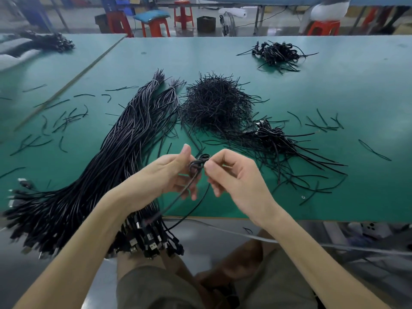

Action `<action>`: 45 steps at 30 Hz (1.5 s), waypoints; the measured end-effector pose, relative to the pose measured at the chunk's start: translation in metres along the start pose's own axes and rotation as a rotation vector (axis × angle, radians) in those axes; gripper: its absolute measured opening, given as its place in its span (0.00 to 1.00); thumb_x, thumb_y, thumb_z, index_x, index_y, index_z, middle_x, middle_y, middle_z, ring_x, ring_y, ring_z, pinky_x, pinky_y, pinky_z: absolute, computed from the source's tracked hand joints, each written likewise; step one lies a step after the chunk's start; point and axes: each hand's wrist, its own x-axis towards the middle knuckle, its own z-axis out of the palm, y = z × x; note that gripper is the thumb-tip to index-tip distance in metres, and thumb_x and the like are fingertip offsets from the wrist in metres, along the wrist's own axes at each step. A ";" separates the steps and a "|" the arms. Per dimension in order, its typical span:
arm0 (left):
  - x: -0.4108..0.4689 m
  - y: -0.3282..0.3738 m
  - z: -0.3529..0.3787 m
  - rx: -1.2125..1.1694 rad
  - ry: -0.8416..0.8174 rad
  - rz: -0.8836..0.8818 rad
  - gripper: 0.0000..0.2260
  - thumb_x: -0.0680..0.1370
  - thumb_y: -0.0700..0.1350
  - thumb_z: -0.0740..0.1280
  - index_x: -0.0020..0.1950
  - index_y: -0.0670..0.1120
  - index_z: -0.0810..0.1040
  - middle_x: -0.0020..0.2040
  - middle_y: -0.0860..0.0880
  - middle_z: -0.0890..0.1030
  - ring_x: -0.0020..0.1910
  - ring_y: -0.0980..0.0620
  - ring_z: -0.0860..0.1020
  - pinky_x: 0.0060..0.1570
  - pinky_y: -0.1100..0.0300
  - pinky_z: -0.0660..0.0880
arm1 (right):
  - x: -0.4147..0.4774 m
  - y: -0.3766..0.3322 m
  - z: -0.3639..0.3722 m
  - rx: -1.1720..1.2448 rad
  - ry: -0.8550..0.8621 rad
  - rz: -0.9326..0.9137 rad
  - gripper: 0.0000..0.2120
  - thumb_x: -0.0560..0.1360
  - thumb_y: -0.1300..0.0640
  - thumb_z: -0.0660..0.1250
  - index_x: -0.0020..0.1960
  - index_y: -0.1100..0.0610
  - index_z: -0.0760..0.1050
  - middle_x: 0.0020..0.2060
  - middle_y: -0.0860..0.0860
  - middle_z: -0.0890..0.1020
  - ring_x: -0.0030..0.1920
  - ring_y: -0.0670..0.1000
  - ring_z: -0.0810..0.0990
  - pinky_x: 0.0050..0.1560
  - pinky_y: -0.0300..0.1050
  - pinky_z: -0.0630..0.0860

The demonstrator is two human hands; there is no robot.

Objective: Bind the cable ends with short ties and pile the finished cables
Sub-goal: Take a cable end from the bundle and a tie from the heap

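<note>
Left hand point(176, 172) and right hand point(231, 175) both pinch the coiled thin black cable point(198, 163) above the green table point(334, 97); limp, light, springy, so grip at the coil crossing

From my feed the counter point(312, 97) reads as a green mat, matt and smooth, with only a dull glare near its far edge. The cable bundle point(124, 139) wears smooth black plastic jackets that catch pale streaks of light. The USB plugs point(133, 244) at its near end show bright metal shells in black plastic bodies. The heap of short ties point(214, 103) looks thin, black and matt. I see the same smooth black jacket on the coiled cable point(198, 163) gripped by the left hand point(171, 175) and pinched by the right hand point(234, 175). The stools point(156, 25) are glossy red plastic, and the shorts point(156, 286) are dull olive cloth.
</note>
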 end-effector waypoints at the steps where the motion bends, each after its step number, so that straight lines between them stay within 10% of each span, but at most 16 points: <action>1: 0.000 0.001 0.001 0.007 -0.055 -0.005 0.26 0.84 0.62 0.55 0.51 0.40 0.78 0.43 0.41 0.79 0.42 0.42 0.80 0.42 0.53 0.76 | -0.001 0.002 0.001 -0.087 -0.019 -0.022 0.08 0.82 0.61 0.67 0.45 0.62 0.75 0.32 0.53 0.77 0.30 0.49 0.74 0.35 0.41 0.74; 8: 0.004 0.007 0.010 0.121 0.155 0.233 0.09 0.75 0.41 0.73 0.48 0.36 0.78 0.42 0.43 0.80 0.41 0.47 0.78 0.42 0.56 0.77 | -0.003 0.007 0.000 -0.150 -0.002 -0.013 0.08 0.82 0.60 0.67 0.45 0.63 0.75 0.32 0.57 0.76 0.29 0.51 0.74 0.33 0.46 0.74; 15: 0.011 -0.007 0.026 0.779 0.771 0.806 0.09 0.75 0.30 0.73 0.49 0.43 0.86 0.46 0.50 0.71 0.43 0.49 0.73 0.45 0.68 0.70 | -0.003 0.000 0.004 0.665 -0.101 0.299 0.05 0.79 0.58 0.66 0.46 0.59 0.74 0.35 0.52 0.76 0.28 0.47 0.70 0.33 0.37 0.65; 20: 0.009 -0.014 0.019 0.594 0.544 0.682 0.10 0.83 0.35 0.65 0.60 0.45 0.82 0.46 0.46 0.78 0.41 0.51 0.80 0.42 0.61 0.78 | 0.002 0.001 0.000 0.555 -0.066 0.245 0.05 0.79 0.58 0.66 0.45 0.58 0.75 0.35 0.52 0.76 0.29 0.47 0.70 0.33 0.36 0.67; 25: 0.013 -0.010 0.022 0.222 0.386 0.198 0.27 0.84 0.61 0.52 0.41 0.45 0.81 0.31 0.43 0.75 0.26 0.46 0.74 0.27 0.59 0.69 | 0.011 0.001 -0.006 0.037 0.058 -0.013 0.09 0.82 0.63 0.66 0.44 0.65 0.74 0.32 0.58 0.77 0.28 0.52 0.73 0.33 0.43 0.73; 29: 0.014 -0.001 0.025 0.092 0.231 0.079 0.24 0.83 0.62 0.56 0.39 0.46 0.77 0.32 0.44 0.75 0.28 0.47 0.73 0.30 0.57 0.67 | 0.007 0.005 -0.007 -0.325 -0.002 -0.104 0.08 0.81 0.61 0.68 0.44 0.60 0.75 0.32 0.56 0.77 0.29 0.57 0.75 0.34 0.47 0.75; 37: 0.008 0.004 0.020 0.170 0.190 0.209 0.08 0.77 0.35 0.72 0.55 0.38 0.79 0.48 0.40 0.80 0.44 0.47 0.79 0.42 0.55 0.80 | 0.003 0.016 -0.014 -0.377 0.102 -0.035 0.08 0.80 0.59 0.70 0.43 0.59 0.76 0.30 0.48 0.75 0.29 0.53 0.74 0.34 0.50 0.74; 45: 0.010 -0.003 0.032 0.385 0.535 0.717 0.15 0.72 0.20 0.68 0.44 0.40 0.80 0.47 0.41 0.77 0.51 0.40 0.80 0.45 0.54 0.78 | 0.003 -0.003 0.003 0.409 -0.071 0.217 0.07 0.79 0.58 0.68 0.43 0.60 0.75 0.33 0.53 0.76 0.26 0.48 0.70 0.29 0.36 0.68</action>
